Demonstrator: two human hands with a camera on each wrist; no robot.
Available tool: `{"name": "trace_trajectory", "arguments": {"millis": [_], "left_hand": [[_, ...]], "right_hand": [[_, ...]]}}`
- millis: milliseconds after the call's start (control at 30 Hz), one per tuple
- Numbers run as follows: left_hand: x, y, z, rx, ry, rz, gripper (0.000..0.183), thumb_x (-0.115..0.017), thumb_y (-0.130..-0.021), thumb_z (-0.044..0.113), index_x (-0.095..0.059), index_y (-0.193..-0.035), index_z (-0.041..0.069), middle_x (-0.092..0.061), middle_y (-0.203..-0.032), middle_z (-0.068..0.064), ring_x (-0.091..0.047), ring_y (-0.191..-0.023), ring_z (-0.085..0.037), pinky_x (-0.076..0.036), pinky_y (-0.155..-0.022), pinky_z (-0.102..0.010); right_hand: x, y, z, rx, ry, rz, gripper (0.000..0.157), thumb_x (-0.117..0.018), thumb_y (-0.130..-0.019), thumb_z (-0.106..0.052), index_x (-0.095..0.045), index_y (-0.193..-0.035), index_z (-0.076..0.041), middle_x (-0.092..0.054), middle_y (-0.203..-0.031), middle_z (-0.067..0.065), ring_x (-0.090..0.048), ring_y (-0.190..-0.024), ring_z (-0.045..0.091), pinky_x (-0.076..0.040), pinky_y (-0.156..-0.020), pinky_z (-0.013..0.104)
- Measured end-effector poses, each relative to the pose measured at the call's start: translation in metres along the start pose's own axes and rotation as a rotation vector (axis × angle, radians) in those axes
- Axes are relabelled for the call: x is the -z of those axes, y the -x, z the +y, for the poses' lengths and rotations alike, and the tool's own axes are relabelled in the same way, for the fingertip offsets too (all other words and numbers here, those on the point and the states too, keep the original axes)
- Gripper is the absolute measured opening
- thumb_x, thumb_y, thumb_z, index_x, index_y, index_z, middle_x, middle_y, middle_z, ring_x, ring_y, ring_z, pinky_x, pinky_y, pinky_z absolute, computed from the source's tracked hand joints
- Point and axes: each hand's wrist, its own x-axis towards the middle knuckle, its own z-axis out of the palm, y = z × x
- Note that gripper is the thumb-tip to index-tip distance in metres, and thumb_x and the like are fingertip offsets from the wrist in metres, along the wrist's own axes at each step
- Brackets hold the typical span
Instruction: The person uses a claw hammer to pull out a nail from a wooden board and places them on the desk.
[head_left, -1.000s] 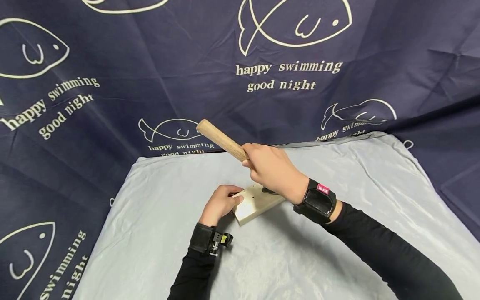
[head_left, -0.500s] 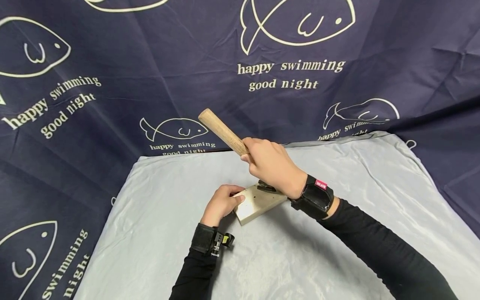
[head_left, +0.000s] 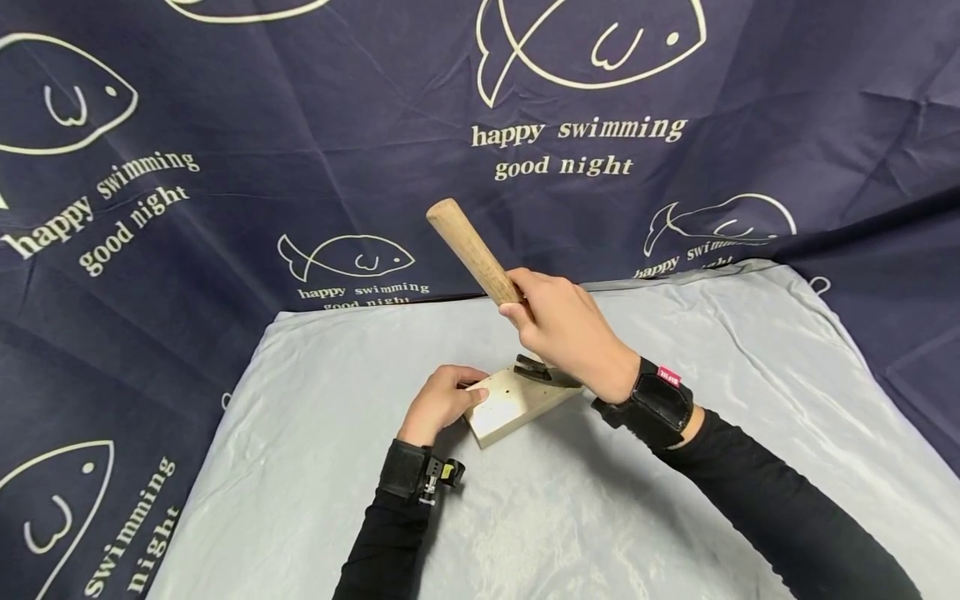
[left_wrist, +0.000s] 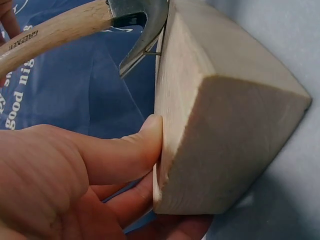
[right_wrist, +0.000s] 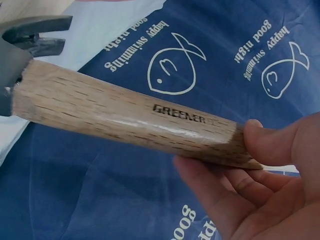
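My right hand grips the wooden handle of a claw hammer, its butt end slanting up and left. The dark hammer head lies low over a pale wooden block, claw pointing left. In the left wrist view a thin nail sticks out of the block's face, between the claw's prongs. My left hand holds the block's left end, thumb pressed on the top face and fingers around the far side. Part of the head and the block's right end are hidden behind my right hand.
Small dark holes mark the block's top. A light grey cloth covers the table under it. Behind and at the sides hangs a dark blue curtain with white fish drawings and lettering.
The hammer handle has tilted up and to the right, its butt end rising, and my right hand shifted slightly right. More of the claw shows now. My left hand and the block stay put.
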Motion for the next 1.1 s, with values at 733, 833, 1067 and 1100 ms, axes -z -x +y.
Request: {"name": "trace_trajectory", "arguments": {"millis": [733, 833, 1067, 1100], "left_hand": [[0.001, 0.007, 0.007, 0.041, -0.06, 0.02, 0.026, -0.062, -0.085, 0.021, -0.068, -0.111, 0.019, -0.066, -0.106, -0.004, -0.059, -0.087, -0.017, -0.047, -0.076, -0.036], [0.0, 0.008, 0.006, 0.037, -0.072, 0.03, 0.027, -0.062, -0.085, 0.022, -0.068, -0.111, 0.02, -0.066, -0.105, -0.003, -0.059, -0.088, -0.018, -0.046, -0.077, -0.037], [0.001, 0.007, 0.005, 0.022, -0.073, 0.038, 0.027, -0.062, -0.085, 0.023, -0.068, -0.111, 0.019, -0.067, -0.102, -0.002, -0.058, -0.085, -0.016, -0.047, -0.077, -0.035], [0.001, 0.007, 0.005, 0.022, -0.071, 0.037, 0.027, -0.062, -0.085, 0.023, -0.068, -0.111, 0.019, -0.067, -0.102, -0.001, -0.058, -0.085, -0.016, -0.047, -0.077, -0.035]], "right_hand": [[0.016, 0.02, 0.03, -0.125, -0.157, 0.126, 0.023, -0.057, -0.089, -0.025, -0.052, -0.109, -0.014, -0.059, -0.086, -0.001, -0.057, -0.072, 0.012, -0.046, -0.063, 0.03], [0.021, 0.025, 0.036, -0.175, -0.205, 0.13, 0.024, -0.056, -0.089, -0.027, -0.053, -0.11, -0.016, -0.062, -0.09, -0.001, -0.058, -0.076, 0.012, -0.046, -0.063, 0.031], [0.028, 0.034, 0.049, -0.251, -0.278, 0.169, 0.027, -0.056, -0.089, -0.032, -0.053, -0.11, -0.015, -0.064, -0.093, 0.001, -0.059, -0.084, 0.012, -0.047, -0.064, 0.033], [0.029, 0.035, 0.05, -0.26, -0.29, 0.175, 0.028, -0.056, -0.089, -0.032, -0.053, -0.111, -0.015, -0.064, -0.094, 0.002, -0.059, -0.086, 0.013, -0.048, -0.065, 0.033]]}}
